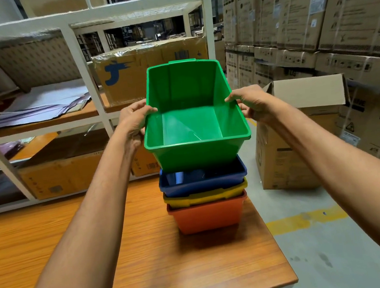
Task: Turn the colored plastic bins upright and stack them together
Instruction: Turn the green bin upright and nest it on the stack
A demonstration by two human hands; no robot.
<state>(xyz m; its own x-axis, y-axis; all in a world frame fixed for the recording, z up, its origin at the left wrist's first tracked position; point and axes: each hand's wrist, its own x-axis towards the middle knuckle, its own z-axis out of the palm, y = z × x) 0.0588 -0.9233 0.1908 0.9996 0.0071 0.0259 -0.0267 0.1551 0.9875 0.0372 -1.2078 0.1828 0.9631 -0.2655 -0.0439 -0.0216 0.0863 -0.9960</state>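
A green bin [197,152] is upright, tilted a little toward me, just above a stack on the wooden table [151,268]. My left hand [134,120] grips its left rim and my right hand [252,105] grips its right rim, thumbs inside the walls. The stack below has a blue bin [203,180] on top, a yellow bin [205,196] under it and an orange bin [208,215] at the bottom, all upright and nested. The green bin's base hides most of the blue bin's inside.
A white metal shelf rack [84,68] with cardboard boxes and folded sheets stands behind the table. An open cardboard box [288,151] sits on the floor to the right. Stacked appliance cartons [311,9] fill the right side. The table's right edge lies close to the stack.
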